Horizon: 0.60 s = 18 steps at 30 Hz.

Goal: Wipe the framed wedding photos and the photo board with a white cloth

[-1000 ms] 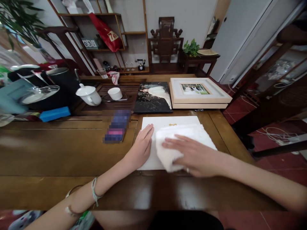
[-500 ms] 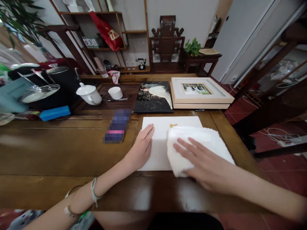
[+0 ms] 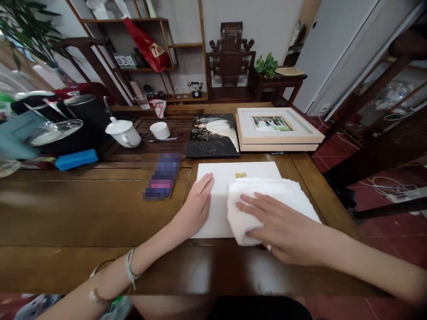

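A flat white panel [image 3: 220,209] lies on the wooden table in front of me, with a small gold-coloured, bow-shaped piece [image 3: 240,175] near its far edge. My left hand [image 3: 198,206] rests along the panel's left edge, fingers straight and close together. A folded, fluffy white towel [image 3: 283,189] covers much of the panel's right side and reaches past it. On top of the towel, my right hand [image 3: 276,226] presses with its fingers spread and stretched out, a ring showing on one finger. The panel under the towel is hidden.
Beyond the panel lie a dark photo panel [image 3: 213,138] and stacked picture frames [image 3: 280,144]. A blurred-out phone [image 3: 162,178] is left of my left hand. Farther left are a white lidded cup [image 3: 123,132], a small white bowl [image 3: 160,130] and a blue block [image 3: 76,159].
My right hand and the towel have slid slightly to the left over the panel. The gold-coloured piece shows a little more fully. My left hand stays in place.
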Each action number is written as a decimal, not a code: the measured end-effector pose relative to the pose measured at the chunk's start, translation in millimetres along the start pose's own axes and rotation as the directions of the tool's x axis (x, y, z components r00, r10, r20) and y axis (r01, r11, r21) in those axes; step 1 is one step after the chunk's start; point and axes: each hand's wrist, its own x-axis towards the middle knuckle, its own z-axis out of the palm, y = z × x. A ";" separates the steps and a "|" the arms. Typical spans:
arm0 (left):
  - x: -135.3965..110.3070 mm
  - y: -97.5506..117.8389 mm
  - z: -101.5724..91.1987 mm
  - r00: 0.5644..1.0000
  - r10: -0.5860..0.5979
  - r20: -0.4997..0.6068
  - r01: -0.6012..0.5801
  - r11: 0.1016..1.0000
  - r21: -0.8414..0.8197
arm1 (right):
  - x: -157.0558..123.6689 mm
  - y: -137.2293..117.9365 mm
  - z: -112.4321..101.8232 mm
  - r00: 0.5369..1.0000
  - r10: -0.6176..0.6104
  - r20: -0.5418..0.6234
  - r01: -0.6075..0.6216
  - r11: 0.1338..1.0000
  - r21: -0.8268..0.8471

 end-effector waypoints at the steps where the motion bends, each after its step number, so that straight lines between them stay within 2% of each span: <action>1: 0.0 -0.4 0.3 1.000 0.001 0.000 -0.001 1.000 -0.001 | -3.3 -6.9 0.6 1.000 -0.019 0.002 0.019 1.000 0.011; 4: -0.2 -1.9 1.0 1.000 0.007 -0.006 -0.007 1.000 -0.003 | -10.3 -23.9 -0.3 0.996 -0.091 -0.002 0.091 0.994 0.057; 6: -0.5 -2.5 1.1 1.000 0.010 -0.011 -0.010 1.000 -0.007 | -6.1 -23.0 -3.1 0.995 -0.096 -0.014 0.097 0.992 0.077; 8: -0.6 -2.6 0.8 1.000 0.013 -0.011 -0.013 1.000 -0.015 | 6.9 -10.4 -5.7 0.998 -0.045 -0.046 0.048 0.995 0.083; 14: 0.0 -2.1 0.3 1.000 0.015 -0.027 -0.015 0.999 -0.034 | 58.2 51.2 -8.4 0.979 0.091 -0.183 -0.087 0.996 0.027; 18: -0.3 -2.3 0.9 1.000 0.014 -0.017 -0.014 1.000 -0.016 | 55.8 77.5 -10.3 0.954 0.213 -0.209 -0.208 0.977 0.047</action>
